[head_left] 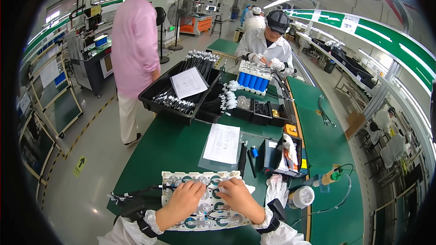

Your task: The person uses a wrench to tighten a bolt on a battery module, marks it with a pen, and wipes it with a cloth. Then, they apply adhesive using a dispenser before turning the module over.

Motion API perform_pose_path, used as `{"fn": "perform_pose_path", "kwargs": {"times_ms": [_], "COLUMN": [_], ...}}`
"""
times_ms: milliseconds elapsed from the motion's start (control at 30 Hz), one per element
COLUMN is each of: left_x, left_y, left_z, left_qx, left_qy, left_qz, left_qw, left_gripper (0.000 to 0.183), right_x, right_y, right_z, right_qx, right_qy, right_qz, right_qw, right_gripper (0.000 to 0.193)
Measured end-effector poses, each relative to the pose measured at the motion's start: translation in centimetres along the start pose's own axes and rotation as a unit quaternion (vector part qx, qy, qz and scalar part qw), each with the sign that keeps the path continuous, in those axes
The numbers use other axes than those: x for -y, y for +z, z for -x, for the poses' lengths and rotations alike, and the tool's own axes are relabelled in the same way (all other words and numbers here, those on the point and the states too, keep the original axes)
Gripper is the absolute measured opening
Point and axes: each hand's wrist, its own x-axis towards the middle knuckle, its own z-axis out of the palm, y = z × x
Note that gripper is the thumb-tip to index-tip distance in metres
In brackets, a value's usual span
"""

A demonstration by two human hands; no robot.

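A white battery-pack frame (196, 221) with round openings, clear discs and metal tabs lies on the green bench before me. Black cables (210, 213) run across its face. Over its upper left part, my left hand (185, 200) is closed, its bent fingers pressed together; what lies under the fingertips is hidden. My right hand (240, 198) reaches over the upper right part, with thumb and fingers closed on a thin black cable near the middle. White-tipped cable ends (121, 197) stick out past the frame's left side.
Ahead lie a printed sheet (221, 142), a black pen (251, 163) and a blue cell (254, 151). A black crate of cables (156, 102) and small parts bins (262, 111) stand farther off. Tape rolls (303, 197) stand right. A co-worker (265, 47) handles a blue-celled pack (254, 79); another person (136, 41) stands left.
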Motion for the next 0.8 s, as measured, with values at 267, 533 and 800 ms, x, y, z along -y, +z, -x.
{"fn": "perform_pose_path", "kwargs": {"times_ms": [267, 533, 800], "left_x": [-0.5, -2.2, -4.0], "left_y": [-0.1, -1.7, 0.3], "left_z": [0.8, -0.2, 0.2], "left_qx": [0.003, -0.028, 0.016], "left_qy": [-0.019, -0.009, -0.011], "left_qz": [-0.010, 0.102, 0.143], "left_qw": [1.000, 0.994, 0.990], "left_gripper": [0.033, 0.025, 0.014], "right_x": [-2.1, -1.1, 1.2], "right_y": [-3.9, -11.4, -3.4], "right_z": [1.4, 5.6, 6.0], "right_qx": [-0.117, -0.329, -0.069], "right_qy": [0.098, 0.071, 0.162], "right_qz": [-0.155, -0.405, -0.369], "right_qw": [0.976, 0.850, 0.913], "right_gripper": [0.006, 0.008, 0.004]}}
